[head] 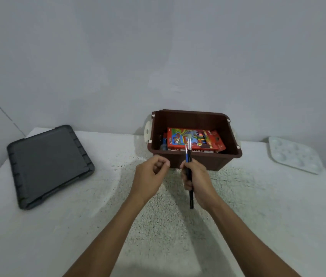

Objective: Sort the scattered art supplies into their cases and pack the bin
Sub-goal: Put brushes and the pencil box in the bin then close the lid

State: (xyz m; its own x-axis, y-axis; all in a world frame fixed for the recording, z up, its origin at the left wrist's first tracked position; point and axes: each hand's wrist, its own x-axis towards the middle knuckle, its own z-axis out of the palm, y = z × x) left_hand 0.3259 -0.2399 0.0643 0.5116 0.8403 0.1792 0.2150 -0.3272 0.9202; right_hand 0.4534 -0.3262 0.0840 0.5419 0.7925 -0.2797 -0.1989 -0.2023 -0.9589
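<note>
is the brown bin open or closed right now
Open. The brown bin has no lid on; the red box inside shows, and a dark grey lid lies apart on the table.

— What lies under the red box (195, 139) in the bin (208, 162)?
— Mostly hidden. Only a white edge and something blue at its left show; the bin's near wall covers the rest.
— And the print on the box?
— Too small to read.
— How many brushes (191, 196)?
— Two or three. They overlap, and the right hand (198, 180) covers their middles.
— The tray (294, 154) at far right?
— Blurred, its wells faint. The left forearm (116, 232) and right forearm (244, 232) are cut off by the bottom edge.
</note>
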